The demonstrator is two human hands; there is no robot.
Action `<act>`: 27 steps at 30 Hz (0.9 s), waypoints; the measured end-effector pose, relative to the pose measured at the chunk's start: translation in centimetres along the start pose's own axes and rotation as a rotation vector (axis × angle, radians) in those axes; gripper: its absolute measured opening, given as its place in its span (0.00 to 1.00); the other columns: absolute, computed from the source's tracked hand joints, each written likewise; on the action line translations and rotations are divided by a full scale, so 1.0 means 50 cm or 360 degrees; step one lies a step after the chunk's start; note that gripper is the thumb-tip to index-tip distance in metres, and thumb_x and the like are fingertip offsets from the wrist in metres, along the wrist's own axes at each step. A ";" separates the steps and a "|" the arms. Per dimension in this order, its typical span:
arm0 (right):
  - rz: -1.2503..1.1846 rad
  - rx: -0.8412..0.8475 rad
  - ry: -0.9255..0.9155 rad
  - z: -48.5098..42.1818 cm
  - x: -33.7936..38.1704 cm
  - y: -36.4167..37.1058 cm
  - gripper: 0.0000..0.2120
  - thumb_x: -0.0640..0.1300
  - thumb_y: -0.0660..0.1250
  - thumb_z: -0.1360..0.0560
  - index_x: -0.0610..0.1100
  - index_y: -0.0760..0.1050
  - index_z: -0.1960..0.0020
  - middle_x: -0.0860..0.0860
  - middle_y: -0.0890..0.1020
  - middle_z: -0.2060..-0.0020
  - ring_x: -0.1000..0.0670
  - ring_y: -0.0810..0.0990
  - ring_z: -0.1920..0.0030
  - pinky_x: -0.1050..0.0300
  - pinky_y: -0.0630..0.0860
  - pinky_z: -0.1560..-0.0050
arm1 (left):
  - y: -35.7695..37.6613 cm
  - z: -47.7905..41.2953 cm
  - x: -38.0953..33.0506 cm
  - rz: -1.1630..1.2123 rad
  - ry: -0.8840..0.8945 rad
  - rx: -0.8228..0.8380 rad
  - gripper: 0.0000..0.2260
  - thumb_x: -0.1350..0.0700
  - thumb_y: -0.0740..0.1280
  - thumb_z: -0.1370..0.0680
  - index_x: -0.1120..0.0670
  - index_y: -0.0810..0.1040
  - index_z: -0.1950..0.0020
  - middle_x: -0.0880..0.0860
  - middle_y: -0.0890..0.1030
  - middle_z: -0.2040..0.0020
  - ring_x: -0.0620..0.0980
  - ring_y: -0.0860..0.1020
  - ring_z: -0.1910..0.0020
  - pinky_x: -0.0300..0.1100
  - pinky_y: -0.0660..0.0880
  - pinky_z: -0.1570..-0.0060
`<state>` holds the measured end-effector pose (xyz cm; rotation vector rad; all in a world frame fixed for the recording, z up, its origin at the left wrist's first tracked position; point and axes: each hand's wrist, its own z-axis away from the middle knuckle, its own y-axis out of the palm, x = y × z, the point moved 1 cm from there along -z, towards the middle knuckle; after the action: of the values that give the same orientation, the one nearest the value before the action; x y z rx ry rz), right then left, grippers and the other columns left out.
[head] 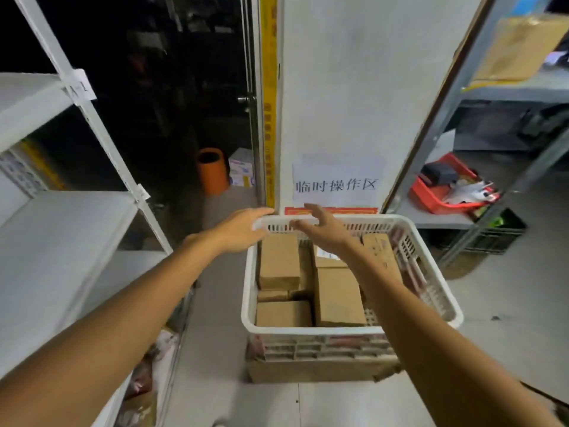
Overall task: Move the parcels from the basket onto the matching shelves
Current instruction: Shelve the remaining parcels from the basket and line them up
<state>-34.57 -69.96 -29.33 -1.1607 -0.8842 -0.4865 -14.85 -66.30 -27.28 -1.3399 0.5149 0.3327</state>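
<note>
The right forearm hides some of the brown parcels (278,260) in the white basket (338,331), their labels are too blurred to read, and I cannot tell if the left hand (240,231) touches the far rim. Left of the basket stands a white shelf rack (61,229), right of it a grey rack (508,94) with a red tray (431,198), and behind it a paper sign (337,180). Both hands are over the far rim, the left hand and the right hand (326,231) with fingers spread and holding nothing; the parcels lie packed inside the basket, which sits on a cardboard box (308,371).
</note>
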 end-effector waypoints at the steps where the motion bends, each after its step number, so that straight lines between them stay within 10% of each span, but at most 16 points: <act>1: -0.0017 0.0010 0.0022 0.019 -0.036 -0.004 0.26 0.53 0.67 0.23 0.44 0.66 0.29 0.46 0.76 0.37 0.47 0.75 0.38 0.56 0.75 0.39 | 0.037 -0.004 -0.006 0.0010 0.0005 0.0057 0.24 0.56 0.65 0.21 0.49 0.64 0.26 0.53 0.68 0.28 0.51 0.69 0.32 0.39 0.67 0.40; 4: -0.0045 0.0013 0.0111 0.055 -0.133 -0.013 0.21 0.49 0.67 0.22 0.45 0.69 0.31 0.51 0.75 0.39 0.48 0.72 0.35 0.73 0.68 0.45 | 0.131 -0.025 -0.007 -0.0031 -0.0010 0.0246 0.24 0.56 0.64 0.21 0.49 0.64 0.26 0.53 0.68 0.27 0.52 0.70 0.33 0.36 0.66 0.44; 9: -0.0042 0.0057 0.0465 0.061 -0.273 -0.022 0.30 0.56 0.65 0.23 0.45 0.63 0.26 0.45 0.68 0.28 0.44 0.67 0.29 0.49 0.66 0.31 | 0.257 -0.080 0.018 0.0155 -0.0097 0.0344 0.23 0.55 0.64 0.21 0.48 0.64 0.26 0.52 0.69 0.28 0.50 0.70 0.32 0.39 0.67 0.40; 27: -0.0247 0.0294 0.1211 -0.058 -0.611 0.013 0.26 0.48 0.64 0.21 0.42 0.63 0.27 0.40 0.73 0.34 0.41 0.75 0.36 0.51 0.74 0.42 | 0.605 -0.276 0.172 0.0725 -0.0638 0.0816 0.20 0.55 0.62 0.20 0.46 0.67 0.29 0.53 0.73 0.32 0.43 0.73 0.44 0.39 0.70 0.46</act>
<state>-50.91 -75.56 -54.70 -0.6494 -0.3419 -0.8778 -25.33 -74.05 -59.06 -0.6255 0.5170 0.7693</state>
